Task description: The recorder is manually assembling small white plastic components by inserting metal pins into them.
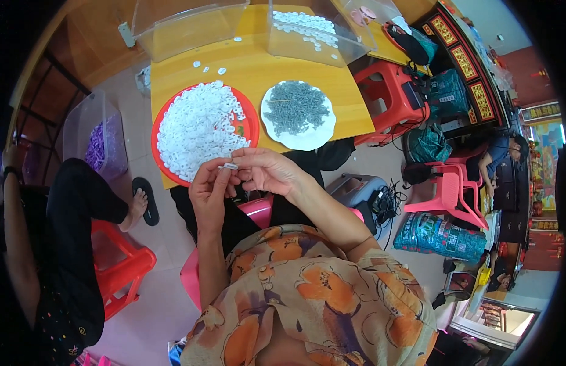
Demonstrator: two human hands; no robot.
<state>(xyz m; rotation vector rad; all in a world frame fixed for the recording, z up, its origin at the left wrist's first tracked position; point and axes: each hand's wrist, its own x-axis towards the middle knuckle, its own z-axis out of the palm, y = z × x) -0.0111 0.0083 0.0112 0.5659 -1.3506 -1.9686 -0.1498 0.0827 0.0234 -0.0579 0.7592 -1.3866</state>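
Observation:
In front of my body, over the table's near edge, my left hand [208,186] pinches a small white oval plastic piece [230,166] between thumb and fingers. My right hand [270,172] meets it there, its thumb and forefinger closed at the piece's other end; whether a tiny pin is also between them is too small to tell. Just beyond my hands, a red round tray [254,131] carries a heap of similar white pieces [197,131]. To its right, a white scalloped plate [313,141] bears a pile of small grey screw-like pins [295,108].
Clear plastic bins [191,30] stand at the yellow table's [249,67] far side, one holding white pieces [307,27]. Loose pieces [222,71] lie nearby. Red stools [396,97] stand right of the table. At left, a person sits beside a bin of purple parts [98,146].

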